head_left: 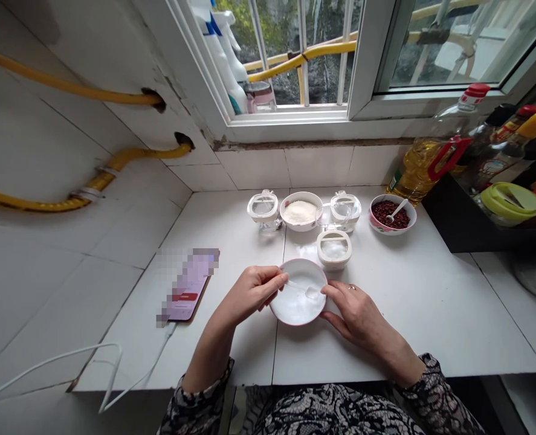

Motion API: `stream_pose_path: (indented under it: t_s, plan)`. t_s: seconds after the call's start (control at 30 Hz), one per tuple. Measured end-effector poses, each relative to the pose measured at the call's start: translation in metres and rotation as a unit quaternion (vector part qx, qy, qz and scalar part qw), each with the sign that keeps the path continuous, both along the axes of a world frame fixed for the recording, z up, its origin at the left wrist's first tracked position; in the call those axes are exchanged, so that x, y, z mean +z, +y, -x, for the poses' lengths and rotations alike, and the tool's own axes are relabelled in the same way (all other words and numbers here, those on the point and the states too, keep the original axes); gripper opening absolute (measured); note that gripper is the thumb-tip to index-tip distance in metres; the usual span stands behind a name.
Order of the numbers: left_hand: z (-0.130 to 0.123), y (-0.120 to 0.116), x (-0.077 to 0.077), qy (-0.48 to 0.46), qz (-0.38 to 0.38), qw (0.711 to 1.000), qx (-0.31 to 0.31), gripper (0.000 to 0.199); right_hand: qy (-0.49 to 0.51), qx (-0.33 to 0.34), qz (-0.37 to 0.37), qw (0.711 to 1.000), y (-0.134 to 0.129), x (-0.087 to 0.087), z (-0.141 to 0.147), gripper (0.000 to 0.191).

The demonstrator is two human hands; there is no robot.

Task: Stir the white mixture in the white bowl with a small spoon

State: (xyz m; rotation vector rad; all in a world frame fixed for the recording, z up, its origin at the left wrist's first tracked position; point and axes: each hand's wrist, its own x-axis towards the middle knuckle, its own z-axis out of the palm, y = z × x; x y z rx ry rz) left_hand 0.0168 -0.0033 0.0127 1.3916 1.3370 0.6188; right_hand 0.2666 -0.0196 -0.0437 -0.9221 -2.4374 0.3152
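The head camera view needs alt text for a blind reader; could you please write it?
The left hand holds a clear spoon over a white dish, whose rim the right hand grips. Behind it, on a white counter, stand three lidded jars, a bowl of white powder and a bowl of dark red beans.

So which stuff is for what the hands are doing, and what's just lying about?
Being used, or probably part of it:
- clear spoon, in the left hand
- white dish, in the right hand
- maybe the jars and bowl of white powder

Probably just there:
- phone
- oil bottle
- spray bottles
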Motion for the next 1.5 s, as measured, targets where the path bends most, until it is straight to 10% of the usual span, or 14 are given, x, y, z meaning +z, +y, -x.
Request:
stream_pose_path:
  t_s: [0.6, 0.97, 1.3, 1.5]
  plan:
    - [-0.024, 0.019, 0.015, -0.034, -0.182, 0.974, 0.129, 0.038, 0.005, 0.000, -0.001, 1.000, 0.000, 0.000, 0.000, 0.035]
    - [-0.042, 0.025, -0.005, 0.178, -0.386, 0.898, 0.114, 0.032, -0.001, 0.000, 0.006, 1.000, -0.001, 0.000, 0.001, 0.030]
    - [-0.027, 0.011, 0.003, 0.021, -0.267, 0.947, 0.178, 0.032, -0.002, -0.001, 0.004, 1.000, -0.001, 0.000, 0.001, 0.032]
    - [-0.007, -0.001, 0.002, 0.084, -0.210, 0.973, 0.054, 0.036, -0.003, -0.002, 0.009, 1.000, -0.001, -0.001, 0.001, 0.032]
